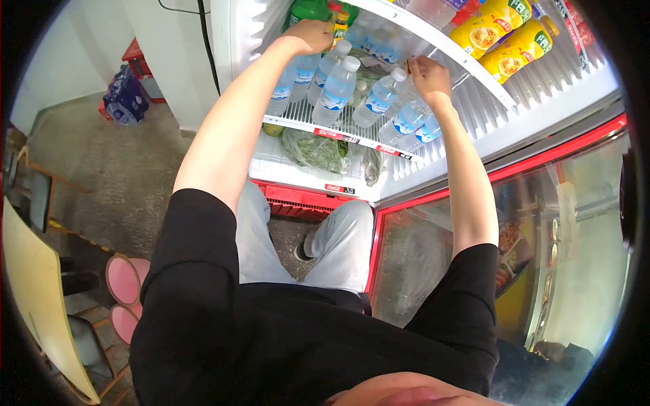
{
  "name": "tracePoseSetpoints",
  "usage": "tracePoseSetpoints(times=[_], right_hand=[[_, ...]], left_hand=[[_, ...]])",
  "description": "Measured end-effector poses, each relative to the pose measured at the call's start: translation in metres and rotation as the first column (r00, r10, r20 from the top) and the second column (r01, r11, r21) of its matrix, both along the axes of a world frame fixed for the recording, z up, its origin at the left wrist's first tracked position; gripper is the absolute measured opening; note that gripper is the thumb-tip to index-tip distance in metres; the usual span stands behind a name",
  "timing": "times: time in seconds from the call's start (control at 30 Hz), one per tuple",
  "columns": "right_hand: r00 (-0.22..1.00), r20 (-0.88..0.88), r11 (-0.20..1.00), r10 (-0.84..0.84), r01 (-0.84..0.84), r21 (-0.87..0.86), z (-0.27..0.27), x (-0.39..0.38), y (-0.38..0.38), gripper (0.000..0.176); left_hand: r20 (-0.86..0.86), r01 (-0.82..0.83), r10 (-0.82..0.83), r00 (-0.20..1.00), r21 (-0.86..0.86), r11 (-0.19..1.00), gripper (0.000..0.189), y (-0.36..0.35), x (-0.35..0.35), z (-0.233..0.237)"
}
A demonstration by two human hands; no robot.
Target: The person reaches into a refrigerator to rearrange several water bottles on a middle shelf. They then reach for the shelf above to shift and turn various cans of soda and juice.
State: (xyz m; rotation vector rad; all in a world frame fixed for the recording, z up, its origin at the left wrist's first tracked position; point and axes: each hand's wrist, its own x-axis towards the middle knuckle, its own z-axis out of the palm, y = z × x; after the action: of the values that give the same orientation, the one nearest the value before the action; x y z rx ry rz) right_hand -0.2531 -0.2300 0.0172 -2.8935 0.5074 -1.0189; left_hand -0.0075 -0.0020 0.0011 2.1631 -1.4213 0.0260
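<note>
Inside an open drinks fridge, my left hand (310, 36) is closed at a small bottle with a yellow label (340, 30) and red cap. A green bottle (308, 11) stands just behind that hand. My right hand (430, 77) has its fingers curled together above the right-hand water bottles; what is between them, if anything, is too small to make out. Nearest to it is a clear water bottle (378, 101) with a blue and white label. More such bottles, including one at the front (336, 93), stand on the same wire shelf (298, 120) between my arms.
Yellow drink bottles (493, 27) lie on the shelf above. Bagged leafy greens (318, 150) sit on the level below. The glass door (433, 250) stands open at my right. Pink-topped stools (124, 279) and a wooden table (40, 291) are at left; a purple-wrapped pack (125, 96) rests on the floor.
</note>
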Motion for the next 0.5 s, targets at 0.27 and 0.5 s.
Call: tracePoseSetpoints(times=[0.27,0.5], right_hand=[[0.996,0.006,0.991,0.092,-0.091,-0.094,0.008,0.031,0.042,0.028],[0.992,-0.038,0.992,0.120,-0.119,0.035,0.003,0.074,0.038,0.035]], left_hand=[[0.036,-0.104,0.102,0.994,0.063,0.993,0.037,0.000,-0.003,0.003],[0.007,-0.062,0.062,0.998,0.119,0.991,0.041,0.002,-0.005,0.005]])
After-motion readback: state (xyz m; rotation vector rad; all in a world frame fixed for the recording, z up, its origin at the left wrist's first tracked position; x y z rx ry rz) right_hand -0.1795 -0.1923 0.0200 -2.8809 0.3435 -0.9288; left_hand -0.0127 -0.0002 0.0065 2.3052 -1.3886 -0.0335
